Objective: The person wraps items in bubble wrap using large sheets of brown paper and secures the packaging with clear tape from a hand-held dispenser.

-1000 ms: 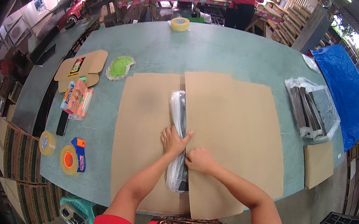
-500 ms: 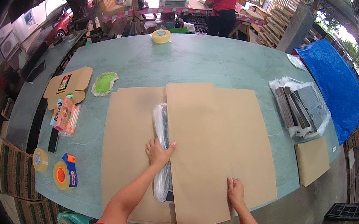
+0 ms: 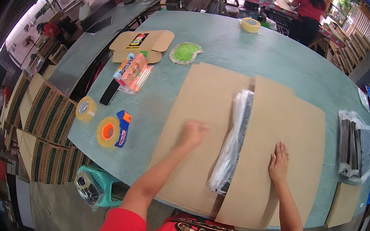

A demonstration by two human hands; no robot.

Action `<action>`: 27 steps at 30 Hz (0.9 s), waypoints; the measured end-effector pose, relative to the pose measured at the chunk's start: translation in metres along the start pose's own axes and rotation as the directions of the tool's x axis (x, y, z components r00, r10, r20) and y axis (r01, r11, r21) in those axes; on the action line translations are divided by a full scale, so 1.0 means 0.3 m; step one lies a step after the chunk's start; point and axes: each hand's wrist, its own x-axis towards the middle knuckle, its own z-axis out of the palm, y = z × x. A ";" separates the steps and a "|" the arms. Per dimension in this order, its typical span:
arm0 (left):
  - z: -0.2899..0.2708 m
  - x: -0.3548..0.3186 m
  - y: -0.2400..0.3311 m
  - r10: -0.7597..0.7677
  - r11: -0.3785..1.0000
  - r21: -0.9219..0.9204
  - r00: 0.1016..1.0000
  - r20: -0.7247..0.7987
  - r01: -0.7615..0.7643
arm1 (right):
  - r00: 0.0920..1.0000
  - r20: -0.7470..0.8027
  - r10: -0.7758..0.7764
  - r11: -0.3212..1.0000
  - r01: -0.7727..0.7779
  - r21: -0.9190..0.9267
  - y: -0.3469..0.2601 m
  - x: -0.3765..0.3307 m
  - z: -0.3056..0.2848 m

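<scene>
A long dark bundle in clear plastic wrap [image 3: 235, 139] lies on a sheet of brown kraft paper [image 3: 213, 87]. Over its right side reaches the edge of a second brown sheet [image 3: 261, 123]. My right hand [image 3: 280, 161] rests flat on that upper paper, fingers stretched out. To the left of the bundle, my left hand [image 3: 194, 132] is above the lower sheet, apart from the bundle and smeared by motion, so its fingers cannot be made out.
Left on the green table [image 3: 149, 107] are a tape dispenser [image 3: 113, 130], a tape roll [image 3: 86, 109], a black bar [image 3: 109, 92], an orange packet [image 3: 135, 73] and an opened carton [image 3: 143, 43]. Plastic-wrapped dark strips [image 3: 355, 144] lie at the right. A person [image 3: 307, 15] stands beyond the table.
My left hand has let go of the wrapped bundle and moved left. My right hand has gone from curled at the paper's edge to flat on it. The view has swung left.
</scene>
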 end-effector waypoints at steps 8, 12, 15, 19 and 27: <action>-0.199 -0.220 -0.304 -0.240 0.969 0.016 0.950 -0.197 0.248 | 1.000 -0.016 -0.006 1.000 0.006 -0.021 0.008 0.008 0.016; -0.236 -0.202 -0.295 -0.393 0.912 -0.213 0.896 -0.207 0.351 | 0.999 -0.029 -0.022 0.999 0.021 -0.040 0.004 0.004 0.014; -0.272 -0.165 -0.320 -0.553 0.644 -0.579 0.827 0.099 0.500 | 0.998 -0.051 -0.038 0.999 0.037 -0.016 0.005 0.005 0.022; -0.318 -0.141 -0.299 -0.432 0.288 -0.805 0.821 0.374 0.519 | 0.998 -0.049 -0.031 1.000 0.030 -0.008 0.007 0.008 0.023; -0.312 -0.146 -0.296 -0.263 0.062 -0.834 0.816 0.516 0.548 | 0.999 -0.042 -0.017 1.000 0.017 0.006 0.014 0.008 0.024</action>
